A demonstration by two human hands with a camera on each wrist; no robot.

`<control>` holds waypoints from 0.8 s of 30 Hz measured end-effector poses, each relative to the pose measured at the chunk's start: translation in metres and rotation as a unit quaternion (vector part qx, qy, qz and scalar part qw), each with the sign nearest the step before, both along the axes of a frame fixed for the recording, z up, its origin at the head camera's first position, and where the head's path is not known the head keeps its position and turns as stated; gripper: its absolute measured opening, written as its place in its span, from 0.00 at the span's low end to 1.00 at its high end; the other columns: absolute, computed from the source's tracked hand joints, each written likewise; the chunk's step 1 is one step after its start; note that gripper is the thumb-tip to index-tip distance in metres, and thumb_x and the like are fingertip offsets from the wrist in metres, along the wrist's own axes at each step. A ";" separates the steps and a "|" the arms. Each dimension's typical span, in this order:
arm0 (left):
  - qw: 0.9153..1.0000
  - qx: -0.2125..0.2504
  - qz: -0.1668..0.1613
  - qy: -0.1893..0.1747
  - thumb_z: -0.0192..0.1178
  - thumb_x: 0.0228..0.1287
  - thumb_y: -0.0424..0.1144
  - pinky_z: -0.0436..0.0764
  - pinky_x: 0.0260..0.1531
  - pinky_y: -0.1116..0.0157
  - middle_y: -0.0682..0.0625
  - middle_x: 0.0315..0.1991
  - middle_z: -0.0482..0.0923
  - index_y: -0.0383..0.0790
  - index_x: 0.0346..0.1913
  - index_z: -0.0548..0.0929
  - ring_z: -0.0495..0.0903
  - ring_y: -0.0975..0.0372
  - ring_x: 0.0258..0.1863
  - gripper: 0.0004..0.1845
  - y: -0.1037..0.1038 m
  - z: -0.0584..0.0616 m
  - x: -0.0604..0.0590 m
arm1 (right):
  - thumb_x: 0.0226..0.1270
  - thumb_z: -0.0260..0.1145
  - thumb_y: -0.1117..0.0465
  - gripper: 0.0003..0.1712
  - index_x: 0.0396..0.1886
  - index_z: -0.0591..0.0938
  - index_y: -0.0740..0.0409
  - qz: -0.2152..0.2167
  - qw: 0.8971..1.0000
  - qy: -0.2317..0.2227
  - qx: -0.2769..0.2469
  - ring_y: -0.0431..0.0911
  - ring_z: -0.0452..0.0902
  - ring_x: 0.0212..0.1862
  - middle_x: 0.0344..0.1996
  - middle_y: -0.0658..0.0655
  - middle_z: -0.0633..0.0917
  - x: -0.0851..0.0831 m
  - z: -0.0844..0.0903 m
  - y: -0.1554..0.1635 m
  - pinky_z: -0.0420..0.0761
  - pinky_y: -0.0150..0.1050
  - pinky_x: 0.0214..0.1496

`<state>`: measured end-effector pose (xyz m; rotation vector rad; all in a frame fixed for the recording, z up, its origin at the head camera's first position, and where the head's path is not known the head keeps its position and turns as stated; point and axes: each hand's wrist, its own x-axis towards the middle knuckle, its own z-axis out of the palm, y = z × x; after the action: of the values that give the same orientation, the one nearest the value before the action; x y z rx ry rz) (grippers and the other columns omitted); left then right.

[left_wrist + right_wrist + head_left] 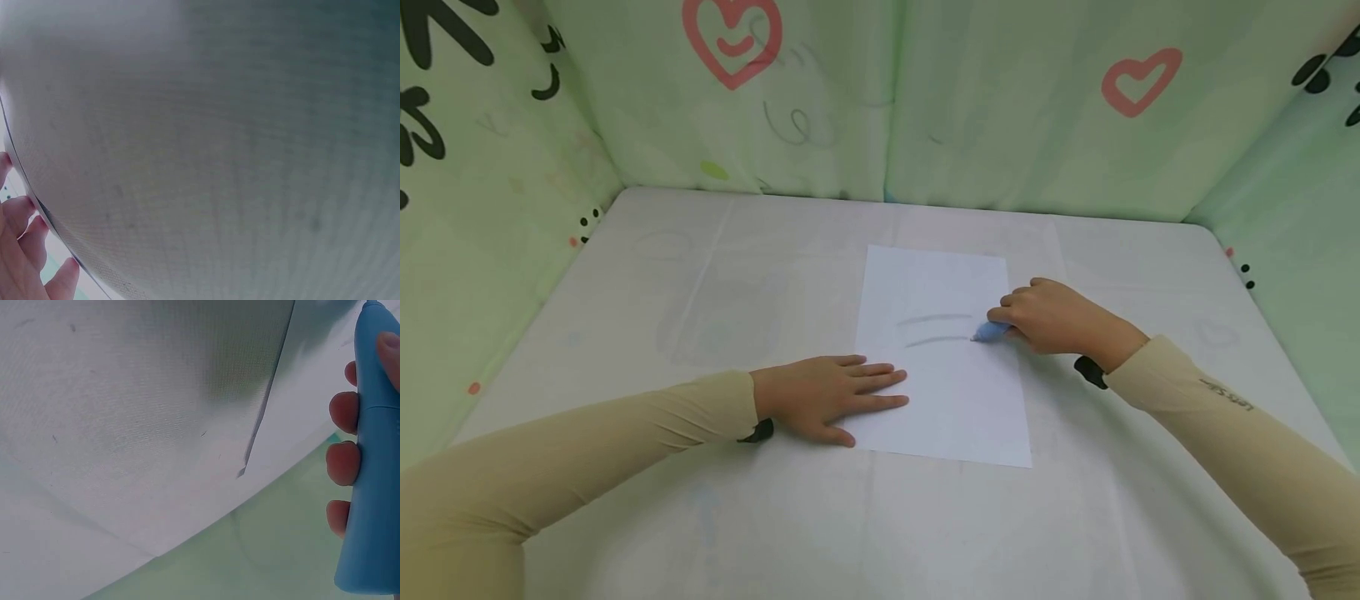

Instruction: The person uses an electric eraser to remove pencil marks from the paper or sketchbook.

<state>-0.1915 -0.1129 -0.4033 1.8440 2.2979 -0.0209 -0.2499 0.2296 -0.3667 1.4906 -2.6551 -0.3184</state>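
A white sheet of paper (951,408) lies on the table with two faint grey curved strokes (936,341) across its middle. My left hand (829,397) rests flat at the paper's left edge, its fingers straight and spread over the sheet. In my right hand (1060,318) is a thick blue marker pen (375,481), gripped with the fingers wrapped round its barrel. The marker's narrow tip points left and down, right at the end of the lower stroke. Only fingertips (62,278) of the left hand show in the left wrist view.
The white-covered table (775,517) extends around the paper on every side. Green curtains (992,125) with printed hearts and black marks enclose the back and both sides. A dark wrist device (1090,372) shows under the right sleeve cuff, and another under the left.
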 end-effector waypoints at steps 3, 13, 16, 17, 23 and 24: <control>1.000 0.001 0.000 -0.001 0.45 0.67 0.60 0.56 0.71 0.53 0.44 0.75 0.48 0.46 0.74 0.52 0.49 0.54 0.75 0.38 0.000 -0.001 0.000 | 0.50 0.73 0.65 0.11 0.30 0.78 0.56 0.002 1.000 -0.001 -0.002 0.43 0.73 0.23 0.18 0.49 0.77 -0.002 -0.001 -0.001 0.62 0.36 0.25; 1.000 -0.004 0.002 0.005 0.43 0.68 0.61 0.55 0.71 0.53 0.45 0.75 0.48 0.47 0.74 0.51 0.49 0.55 0.75 0.38 0.001 -0.002 -0.001 | 0.51 0.72 0.65 0.10 0.31 0.79 0.56 0.002 1.000 0.000 -0.001 0.43 0.74 0.24 0.19 0.50 0.79 -0.002 0.002 -0.004 0.62 0.36 0.25; 1.000 -0.008 0.003 0.005 0.43 0.68 0.61 0.55 0.72 0.54 0.45 0.75 0.47 0.47 0.74 0.51 0.49 0.55 0.75 0.38 0.000 -0.001 -0.001 | 0.51 0.72 0.65 0.10 0.31 0.79 0.56 0.003 1.000 0.002 -0.003 0.43 0.74 0.23 0.19 0.50 0.79 0.000 0.003 -0.003 0.63 0.36 0.25; 1.000 -0.010 0.004 0.006 0.43 0.68 0.61 0.55 0.72 0.54 0.45 0.75 0.47 0.47 0.74 0.50 0.48 0.55 0.75 0.38 0.000 -0.001 -0.001 | 0.50 0.72 0.65 0.10 0.31 0.79 0.56 0.002 1.000 0.002 -0.003 0.43 0.74 0.23 0.19 0.50 0.79 0.000 0.003 -0.002 0.63 0.36 0.25; 1.000 -0.021 0.006 0.014 0.42 0.68 0.62 0.55 0.72 0.55 0.45 0.76 0.46 0.48 0.75 0.49 0.48 0.56 0.75 0.38 0.000 0.000 -0.001 | 0.51 0.72 0.65 0.10 0.32 0.79 0.55 -0.007 1.000 -0.003 0.005 0.43 0.75 0.25 0.20 0.50 0.79 0.000 0.002 -0.002 0.64 0.36 0.26; 1.000 -0.021 0.005 0.015 0.42 0.68 0.62 0.55 0.72 0.55 0.45 0.76 0.46 0.48 0.75 0.49 0.48 0.56 0.75 0.38 0.000 0.000 -0.001 | 0.51 0.72 0.65 0.10 0.32 0.79 0.55 -0.007 1.000 -0.004 0.006 0.43 0.75 0.25 0.20 0.50 0.79 0.000 0.002 -0.002 0.64 0.36 0.26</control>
<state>-0.1928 -0.1127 -0.4037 1.8229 2.3079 -0.0951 -0.2504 0.2272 -0.3643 1.4799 -2.6751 -0.3300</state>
